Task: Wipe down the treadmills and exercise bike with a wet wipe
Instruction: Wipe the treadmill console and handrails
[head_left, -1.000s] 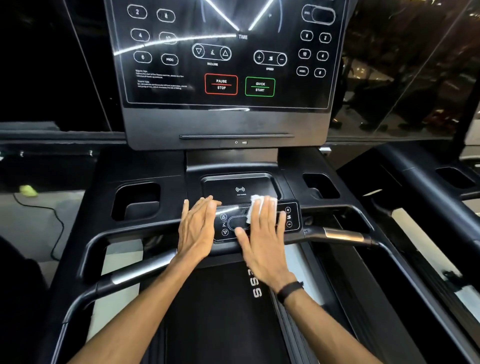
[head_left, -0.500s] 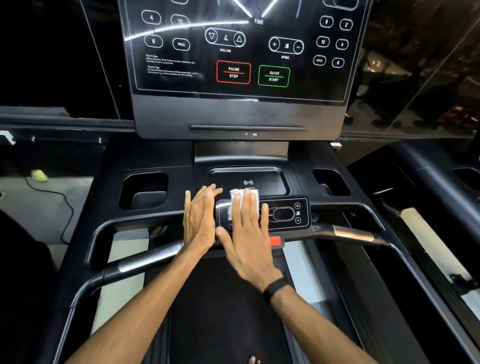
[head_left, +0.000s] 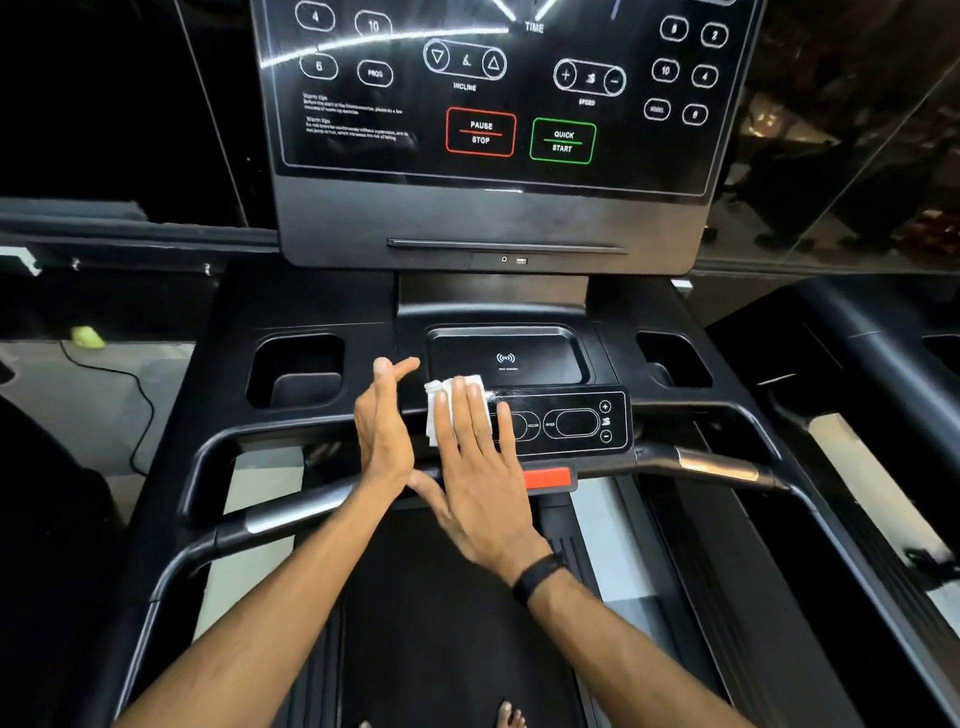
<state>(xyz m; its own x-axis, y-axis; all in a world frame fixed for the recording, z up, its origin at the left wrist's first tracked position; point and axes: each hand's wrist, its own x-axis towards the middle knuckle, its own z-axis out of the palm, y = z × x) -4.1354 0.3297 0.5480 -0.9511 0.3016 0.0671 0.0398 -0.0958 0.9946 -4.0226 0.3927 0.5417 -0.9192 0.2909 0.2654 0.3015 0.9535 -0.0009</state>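
The right hand (head_left: 480, 467), fingers straight, presses the wet wipe (head_left: 441, 410) onto the control panel (head_left: 566, 423)'s left end; the left hand (head_left: 382, 431) is open beside it. Cup holder (head_left: 296, 371) left of the panel: dark inside.

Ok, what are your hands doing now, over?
Right hand flat, pressing wipe on small button panel. Left hand open, edge-on beside it. Nothing blocking.

A yellow-green object (head_left: 87, 336) lies on the floor (head_left: 62, 400), touching a black cable (head_left: 132, 395) that trails away from it.
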